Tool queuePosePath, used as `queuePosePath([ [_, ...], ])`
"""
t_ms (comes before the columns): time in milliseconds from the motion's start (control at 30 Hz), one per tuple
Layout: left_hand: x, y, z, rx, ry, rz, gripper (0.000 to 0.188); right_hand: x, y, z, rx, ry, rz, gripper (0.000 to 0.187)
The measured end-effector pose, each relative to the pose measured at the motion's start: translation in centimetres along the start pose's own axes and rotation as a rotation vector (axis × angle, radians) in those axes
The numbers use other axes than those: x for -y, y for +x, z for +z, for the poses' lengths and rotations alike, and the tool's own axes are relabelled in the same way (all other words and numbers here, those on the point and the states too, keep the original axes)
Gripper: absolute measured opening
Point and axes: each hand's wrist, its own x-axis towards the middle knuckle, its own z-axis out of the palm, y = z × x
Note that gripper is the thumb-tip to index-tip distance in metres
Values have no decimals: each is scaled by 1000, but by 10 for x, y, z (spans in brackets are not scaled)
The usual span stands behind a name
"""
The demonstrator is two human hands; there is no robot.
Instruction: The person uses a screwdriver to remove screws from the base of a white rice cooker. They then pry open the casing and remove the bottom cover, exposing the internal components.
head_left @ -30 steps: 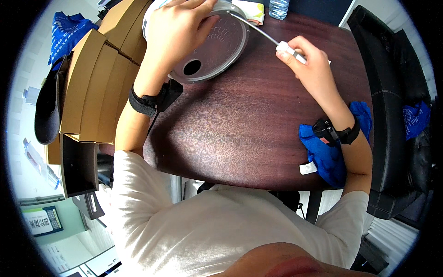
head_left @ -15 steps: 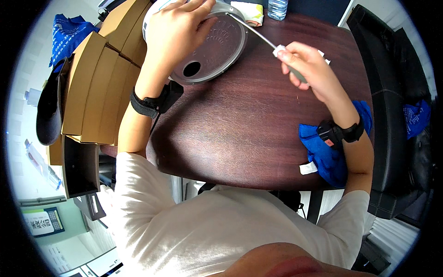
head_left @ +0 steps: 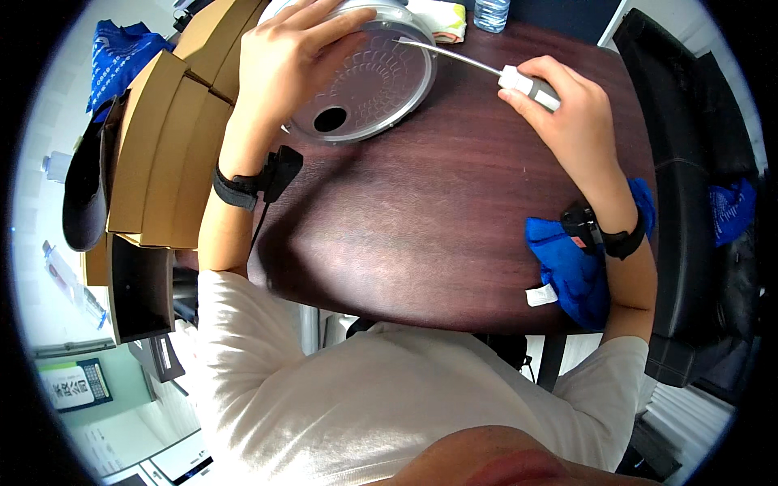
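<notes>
A round container with a pale rim is tipped up at the far side of the table, its grey, embossed disc-shaped face turned toward me. Low on that face is a dark oval hole. My left hand steadies it at the upper left rim, fingers bent over the edge; some fingertips are hard to see. My right hand is closed round the white and grey handle of a screwdriver. Its thin metal shaft runs leftward, and the flat tip lies at the upper part of the disc, near the rim.
Brown cardboard boxes stack along the left. A blue cloth lies under my right forearm at the table's right edge. Behind the container are a folded light cloth and a clear bottle. A black sofa stands right.
My right hand has shifted right and slightly up, its grip turned over the screwdriver handle, with the shaft now flatter. My left hand has moved a little left, and the container has tilted slightly.
</notes>
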Motion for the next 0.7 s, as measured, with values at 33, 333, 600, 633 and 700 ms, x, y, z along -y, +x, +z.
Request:
queuePosePath([
  [33,1,-2,-2,1,-52,-16,30,2,0,-1,9,9,9,27],
  [333,9,-26,-18,-74,-75,-50,32,13,-1,-7,0,29,25,28],
  [600,-9,-36,-14,-179,-49,-227,28,13,-1,-6,21,51,27,27],
  [633,-10,-36,-13,-196,-60,-235,28,13,-2,-6,21,45,28,26],
  [700,-7,-38,-11,-228,-84,-233,27,14,-1,-6,23,43,27,26],
])
